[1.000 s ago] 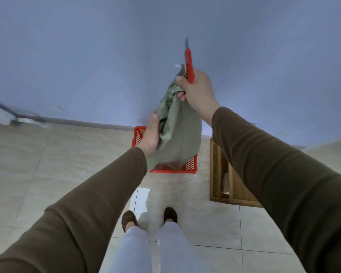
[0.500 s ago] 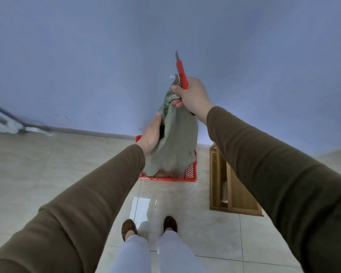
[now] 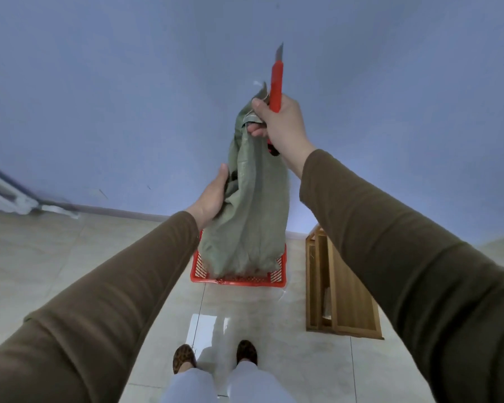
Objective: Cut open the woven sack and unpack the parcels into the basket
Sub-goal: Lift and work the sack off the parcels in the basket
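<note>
A grey-green woven sack hangs upside down in the air, its lower end dipping into a red plastic basket on the floor. My right hand pinches the sack's top corner and also grips a red utility knife, blade out and pointing up. My left hand clasps the sack's left side at mid height. The sack hides most of the basket's inside, so no parcels can be made out.
A wooden crate lies on the tiled floor just right of the basket. A blue wall rises right behind the basket. My two feet stand on the tiles in front of it.
Both hands have lifted the sack higher over the basket than half a second ago; the knife stays in my right hand, now tilted slightly right.
</note>
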Tool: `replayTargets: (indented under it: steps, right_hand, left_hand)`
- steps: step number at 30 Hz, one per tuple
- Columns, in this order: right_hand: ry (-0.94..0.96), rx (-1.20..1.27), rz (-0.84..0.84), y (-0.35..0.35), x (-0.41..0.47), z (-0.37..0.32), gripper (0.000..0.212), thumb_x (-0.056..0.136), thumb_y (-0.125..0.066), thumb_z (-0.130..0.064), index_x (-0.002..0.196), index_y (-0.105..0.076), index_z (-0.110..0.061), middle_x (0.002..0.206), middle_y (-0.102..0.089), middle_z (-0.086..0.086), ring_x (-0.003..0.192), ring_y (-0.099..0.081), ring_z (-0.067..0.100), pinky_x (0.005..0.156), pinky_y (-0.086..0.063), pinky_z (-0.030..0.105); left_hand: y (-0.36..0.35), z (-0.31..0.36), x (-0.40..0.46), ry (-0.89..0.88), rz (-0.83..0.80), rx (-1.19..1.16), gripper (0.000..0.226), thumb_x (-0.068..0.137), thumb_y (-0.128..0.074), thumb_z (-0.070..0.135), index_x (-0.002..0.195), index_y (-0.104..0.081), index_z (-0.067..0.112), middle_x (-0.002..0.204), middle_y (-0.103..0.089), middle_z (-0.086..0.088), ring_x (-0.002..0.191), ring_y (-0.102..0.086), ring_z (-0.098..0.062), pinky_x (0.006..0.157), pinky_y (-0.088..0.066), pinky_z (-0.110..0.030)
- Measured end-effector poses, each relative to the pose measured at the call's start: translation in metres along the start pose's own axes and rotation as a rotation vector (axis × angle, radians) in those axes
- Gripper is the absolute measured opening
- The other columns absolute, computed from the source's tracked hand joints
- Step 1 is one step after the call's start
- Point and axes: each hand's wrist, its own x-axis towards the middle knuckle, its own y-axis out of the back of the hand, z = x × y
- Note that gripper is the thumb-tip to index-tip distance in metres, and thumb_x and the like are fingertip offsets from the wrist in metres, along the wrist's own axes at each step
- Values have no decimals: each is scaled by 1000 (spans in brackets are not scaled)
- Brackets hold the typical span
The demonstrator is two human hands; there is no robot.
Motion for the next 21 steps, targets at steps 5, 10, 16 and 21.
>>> replayTargets:
  steps: [5, 10, 16, 21]
  right_hand:
    - [37, 95, 65, 5, 1, -24, 10, 105, -59, -15, 95, -57, -14, 81, -63, 7, 54, -65, 13, 57, -57, 24]
    - [-42, 52, -45, 7, 0, -30, 10, 106, -58, -14, 96, -57, -11, 86, -62, 9, 59, -66, 13, 58, -58, 21]
    - [-24, 213, -5, 7, 0, -35, 10, 106, -58, -12, 96, -56, -9, 85, -63, 11, 58, -66, 14, 59, -59, 23]
    - [-17, 310, 2, 8, 7, -54, 11, 105, -60, -12, 96, -56, -9, 83, -60, 9, 56, -68, 13, 56, -58, 23]
  left_hand:
    - [7, 13, -5, 32, -19, 44, 61, 104, -13, 69, 130, -61, 42, 113, -75, 29, 104, -67, 16, 94, -49, -18]
    - [10, 20, -13, 56, -35, 50, 60, 103, -13, 71, 106, -67, 45, 93, -75, 31, 98, -68, 14, 74, -49, -7]
    - [13, 30, -12, 33, -64, 39, 67, 101, -19, 74, 124, -69, 35, 114, -79, 13, 98, -74, 2, 91, -58, -21]
    - [15, 50, -11, -23, -67, 62, 66, 100, -18, 75, 131, -63, 39, 112, -76, 26, 102, -69, 13, 95, -49, -17]
